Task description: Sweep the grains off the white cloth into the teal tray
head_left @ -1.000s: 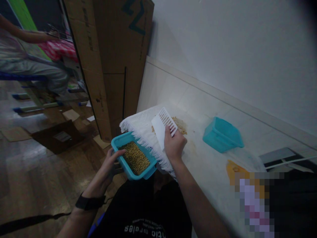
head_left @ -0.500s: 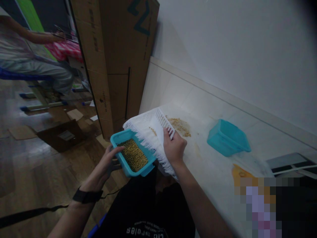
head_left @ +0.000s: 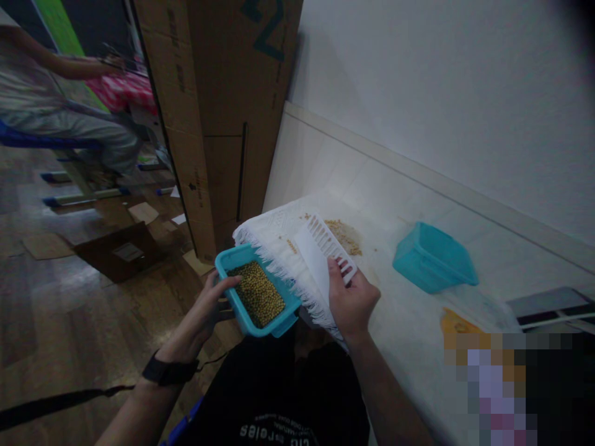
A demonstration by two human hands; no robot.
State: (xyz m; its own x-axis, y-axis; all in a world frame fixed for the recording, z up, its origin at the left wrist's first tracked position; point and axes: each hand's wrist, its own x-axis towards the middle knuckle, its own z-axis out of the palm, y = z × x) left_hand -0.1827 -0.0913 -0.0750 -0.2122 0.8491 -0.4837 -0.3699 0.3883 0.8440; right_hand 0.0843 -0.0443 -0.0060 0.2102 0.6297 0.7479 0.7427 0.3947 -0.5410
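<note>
My left hand (head_left: 211, 306) grips a teal plastic tub (head_left: 224, 257) by its near-left side, thumb over the rim. Yellowish soybeans (head_left: 258, 294) fill much of its bottom. The tub is held at the edge of a white fringed cloth (head_left: 264, 226). Closed around a white plastic scraper with a slotted side (head_left: 316, 251), my right hand (head_left: 353, 297) is over the cloth. A few loose beans (head_left: 292, 246) lie on the cloth, left of the scraper. Behind the scraper, a spread of pale beans or bits (head_left: 344, 234) rests on the white tabletop.
A second teal tub (head_left: 432, 260) stands to the right on the white table (head_left: 395, 347). Nearer lies an orange-and-clear bag (head_left: 460, 321). A tall cardboard box (head_left: 223, 93) rises beyond the cloth. Another person (head_left: 51, 99) sits at the far left.
My right hand has drawn the scraper right and toward me across the cloth, showing more of the beans. My left hand and the tub have shifted slightly right in view.
</note>
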